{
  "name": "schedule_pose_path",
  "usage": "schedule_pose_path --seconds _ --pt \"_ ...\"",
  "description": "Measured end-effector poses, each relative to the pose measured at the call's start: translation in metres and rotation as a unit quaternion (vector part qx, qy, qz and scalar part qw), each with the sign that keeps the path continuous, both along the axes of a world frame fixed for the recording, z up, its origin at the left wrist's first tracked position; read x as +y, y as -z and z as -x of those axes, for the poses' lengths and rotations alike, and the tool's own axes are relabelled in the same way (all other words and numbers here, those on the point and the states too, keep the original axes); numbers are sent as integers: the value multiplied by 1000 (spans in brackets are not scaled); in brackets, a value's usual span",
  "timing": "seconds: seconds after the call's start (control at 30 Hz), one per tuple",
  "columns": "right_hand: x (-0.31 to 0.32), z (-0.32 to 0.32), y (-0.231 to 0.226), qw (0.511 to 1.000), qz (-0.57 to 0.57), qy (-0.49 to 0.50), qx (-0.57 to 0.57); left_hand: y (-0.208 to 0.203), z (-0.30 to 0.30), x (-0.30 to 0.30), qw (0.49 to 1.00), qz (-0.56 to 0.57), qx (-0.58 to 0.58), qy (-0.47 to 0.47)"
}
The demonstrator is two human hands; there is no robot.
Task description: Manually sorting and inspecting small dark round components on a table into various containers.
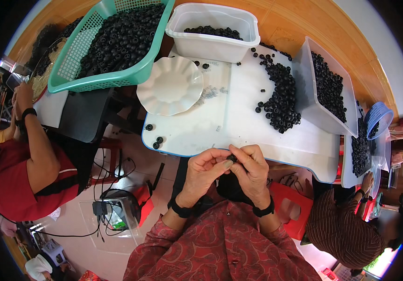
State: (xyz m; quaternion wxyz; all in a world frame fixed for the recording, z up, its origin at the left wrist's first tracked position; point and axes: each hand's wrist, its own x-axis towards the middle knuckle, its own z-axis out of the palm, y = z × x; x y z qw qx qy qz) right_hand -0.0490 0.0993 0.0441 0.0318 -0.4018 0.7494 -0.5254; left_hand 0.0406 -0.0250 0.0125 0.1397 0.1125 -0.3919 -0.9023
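Both hands met just off the near edge of the white worktop [239,117], fingertips pressed together around a small black ring [232,159] pinched between them. The left hand [204,169] curled in from one side with its thumb and forefinger closed on the piece, while the right hand [253,169] closed over it from the other side; each wrist wore a black band. Beyond the right hand, a loose pile of black rings [281,100] lay spread on the worktop, and farther out on that side stood a clear tub [328,86] holding more of them. Ahead of the left hand sat a white scalloped plate [170,85], with three stray rings [155,138] nearer by. Farther off were a white bin [213,32] and a green basket [112,42] heaped with rings. Other people sat at either side.
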Motion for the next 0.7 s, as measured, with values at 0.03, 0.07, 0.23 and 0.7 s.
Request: schedule_pose_path --seconds 0.03,0.07,0.23,0.7 --pt "0 0 2 1000 -4 1 5 -1 0 1 1000 -1 -7 -4" --pt "0 0 4 1000 -8 2 10 -2 1 2 1000 -2 -13 -7" --pt "2 0 10 1000 2 -11 -16 -1 2 5 999 -12 -20 -32" --pt "9 8 -4 990 -9 -60 -128 -9 0 5 997 53 -54 -22"
